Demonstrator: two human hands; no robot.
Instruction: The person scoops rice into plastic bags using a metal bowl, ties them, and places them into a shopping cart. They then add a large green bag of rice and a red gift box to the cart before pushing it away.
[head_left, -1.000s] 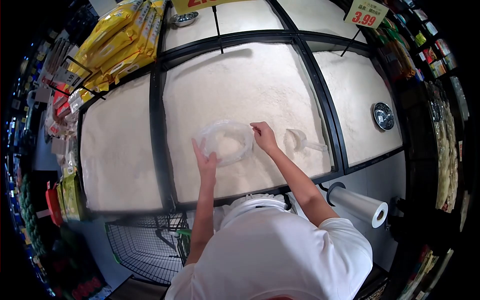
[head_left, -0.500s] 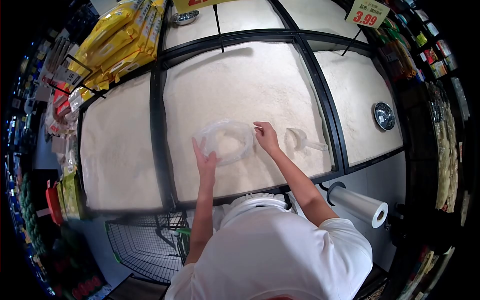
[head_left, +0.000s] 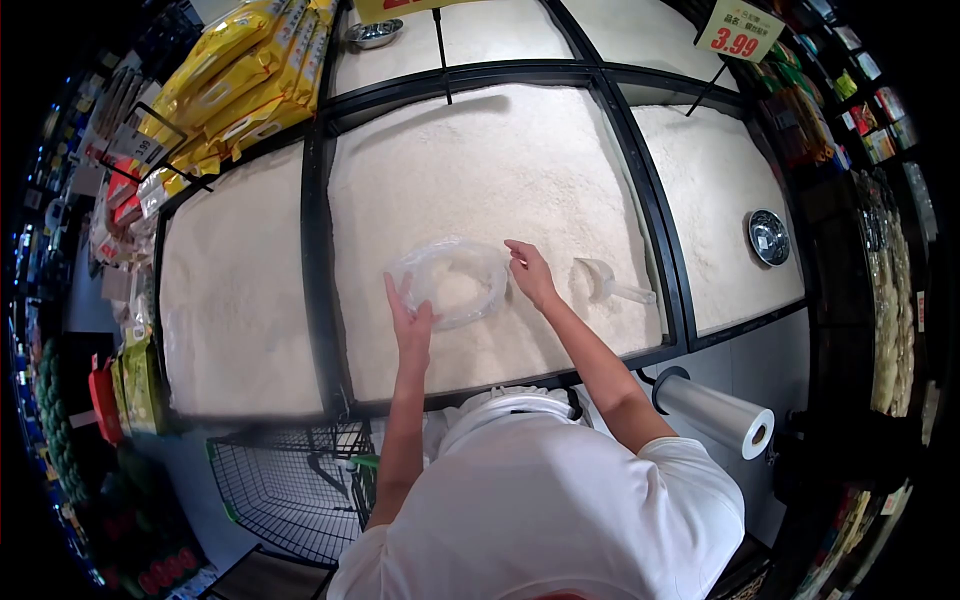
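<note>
A clear plastic bag (head_left: 452, 318) lies on the white grain with its mouth spread wide, and some grain (head_left: 458, 285) shows inside the ring. At the bag's left side, my left hand (head_left: 410, 318) grips the rim between thumb and fingers. Just by the right rim is my right hand (head_left: 530, 272), index finger stretched out and the other fingers partly bent; nothing shows in it. To its right, a clear scoop (head_left: 608, 283) rests on the grain, handle pointing right.
Black dividers (head_left: 315, 240) separate the grain bins. A metal bowl (head_left: 768, 238) sits in the right bin, another bowl (head_left: 374, 34) at the back. A plastic roll (head_left: 715, 412) hangs at the front right. A shopping cart (head_left: 290, 490) stands front left; yellow bags (head_left: 240, 80) are stacked back left.
My right hand has shifted very slightly up and left along the bag's right side. The left hand and the bag stay nearly where they were; the view has tilted a little.
</note>
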